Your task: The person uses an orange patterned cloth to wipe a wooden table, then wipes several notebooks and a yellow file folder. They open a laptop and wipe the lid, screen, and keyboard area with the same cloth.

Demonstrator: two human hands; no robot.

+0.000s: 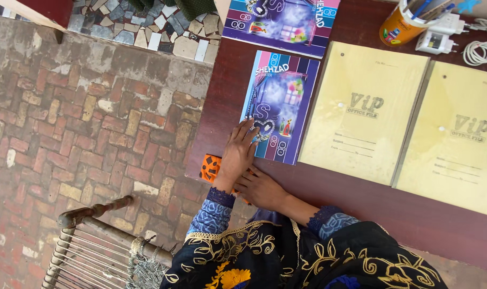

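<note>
Our left hand (238, 152) lies flat, fingers apart, on the notebook (280, 107); our right hand (262, 190) perhaps touches the orange thing (210, 167), grip unclear.

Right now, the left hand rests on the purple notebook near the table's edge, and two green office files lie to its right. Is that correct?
Not quite: the head view shows the two office files are yellow, not green. The rest stands: the left hand rests on the purple notebook near the table edge, and the files lie to its right.
</note>
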